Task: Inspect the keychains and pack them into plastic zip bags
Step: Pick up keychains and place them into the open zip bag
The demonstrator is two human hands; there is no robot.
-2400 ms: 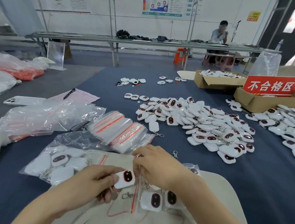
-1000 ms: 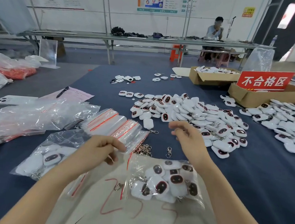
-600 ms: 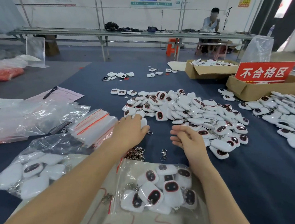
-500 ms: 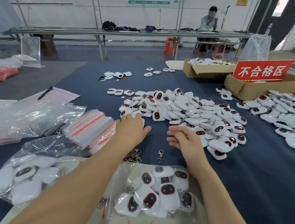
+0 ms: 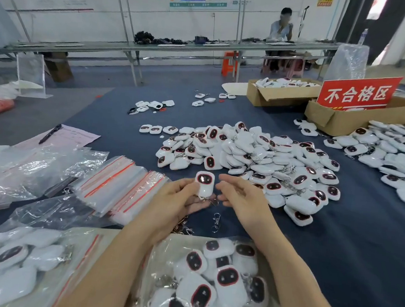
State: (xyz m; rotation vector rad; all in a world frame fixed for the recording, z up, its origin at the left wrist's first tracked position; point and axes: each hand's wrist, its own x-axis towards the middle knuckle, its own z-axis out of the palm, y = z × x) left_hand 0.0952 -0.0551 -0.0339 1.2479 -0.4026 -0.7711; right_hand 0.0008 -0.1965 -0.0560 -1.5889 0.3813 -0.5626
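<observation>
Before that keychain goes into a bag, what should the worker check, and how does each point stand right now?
1. Grip: left hand holds the white plastic keychain with a red-rimmed dark window: ok.
2. Window side turned toward the viewer for inspection: ok.
3. Scratches or faults on it: cannot tell, too small to see.
4. Helper: right hand free, open and holding nothing: ok.
5. Supplies: stack of empty clear zip bags with red seal strips lies beside the left hand: ok.
6. One empty bag pulled out and opened: not ok, none in either hand.
</observation>
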